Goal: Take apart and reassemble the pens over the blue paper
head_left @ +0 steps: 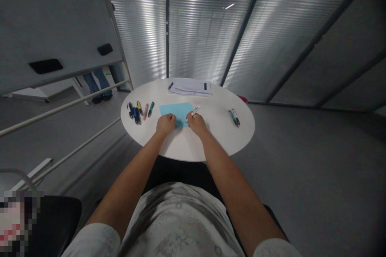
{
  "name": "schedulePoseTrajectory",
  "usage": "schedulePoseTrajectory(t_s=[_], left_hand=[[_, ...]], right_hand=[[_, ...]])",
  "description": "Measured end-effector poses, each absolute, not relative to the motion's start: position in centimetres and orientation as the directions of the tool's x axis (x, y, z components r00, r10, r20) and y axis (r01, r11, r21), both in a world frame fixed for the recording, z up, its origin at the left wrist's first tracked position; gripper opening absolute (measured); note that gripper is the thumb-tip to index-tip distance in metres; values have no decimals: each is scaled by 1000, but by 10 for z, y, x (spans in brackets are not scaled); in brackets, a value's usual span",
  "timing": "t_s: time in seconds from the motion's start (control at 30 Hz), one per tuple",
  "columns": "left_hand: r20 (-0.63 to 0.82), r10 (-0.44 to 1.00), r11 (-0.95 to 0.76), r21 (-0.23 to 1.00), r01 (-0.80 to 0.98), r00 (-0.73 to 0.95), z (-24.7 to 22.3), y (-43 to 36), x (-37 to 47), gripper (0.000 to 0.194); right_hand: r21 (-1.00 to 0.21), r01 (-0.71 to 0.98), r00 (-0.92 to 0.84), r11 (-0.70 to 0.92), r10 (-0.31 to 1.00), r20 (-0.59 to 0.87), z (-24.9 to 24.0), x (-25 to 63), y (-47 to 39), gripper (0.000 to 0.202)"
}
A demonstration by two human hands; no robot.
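A light blue sheet of paper [177,110] lies on the round white table [187,148] in front of me. My right hand [197,123] is closed around a white pen [195,110], its lower end at the right part of the sheet. My left hand [166,124] rests on the sheet's lower left corner with its fingers curled; whether anything is between them is hidden.
At the table's left lie several pens and markers [136,115], a pink one [146,111] and a green one [151,109]. Stacked papers [189,87] are at the back; two markers [233,118] lie right. A whiteboard [57,20] stands left, a person's legs [97,82] behind it.
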State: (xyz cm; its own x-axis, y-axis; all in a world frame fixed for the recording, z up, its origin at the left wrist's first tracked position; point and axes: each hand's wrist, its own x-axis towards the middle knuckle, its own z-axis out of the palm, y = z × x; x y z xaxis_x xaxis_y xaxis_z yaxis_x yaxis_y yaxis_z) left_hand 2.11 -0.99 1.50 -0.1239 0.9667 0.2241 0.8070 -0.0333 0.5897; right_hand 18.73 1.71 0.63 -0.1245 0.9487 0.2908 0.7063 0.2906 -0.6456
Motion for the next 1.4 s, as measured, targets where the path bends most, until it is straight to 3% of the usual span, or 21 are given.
schedulePoseTrajectory(t_s=[0.23,0.37,0.47,0.57,0.7,0.77,0.87,0.97,1.4], left_hand=[[219,969,-35,582,812,-116,19,-13,21,37],[201,972,-20,597,802,-126,24,-16,22,35],[193,971,-3,600,800,-141,26,-18,23,35],[175,973,15,608,794,-153,27,-19,23,33],[165,975,11,623,782,-146,27,-19,23,31],[162,977,9,627,779,-142,26,-18,23,30],[164,977,0,632,775,-134,25,-17,22,31],[167,977,-3,634,774,-134,24,-16,22,31],[165,977,1,627,779,-134,23,-15,21,31]], right_hand=[[-540,836,35,98,972,231,17,184,13,42],[-569,816,70,99,961,268,15,186,12,36],[-714,680,107,169,940,325,12,188,15,32],[-873,441,196,208,927,319,9,192,23,31],[-989,19,301,143,943,142,9,198,36,13],[-988,-104,306,118,949,82,8,199,40,32],[-982,-141,302,126,950,79,9,201,40,58],[-982,-137,296,128,952,82,12,203,37,72],[-952,-261,336,160,940,66,17,211,38,54]])
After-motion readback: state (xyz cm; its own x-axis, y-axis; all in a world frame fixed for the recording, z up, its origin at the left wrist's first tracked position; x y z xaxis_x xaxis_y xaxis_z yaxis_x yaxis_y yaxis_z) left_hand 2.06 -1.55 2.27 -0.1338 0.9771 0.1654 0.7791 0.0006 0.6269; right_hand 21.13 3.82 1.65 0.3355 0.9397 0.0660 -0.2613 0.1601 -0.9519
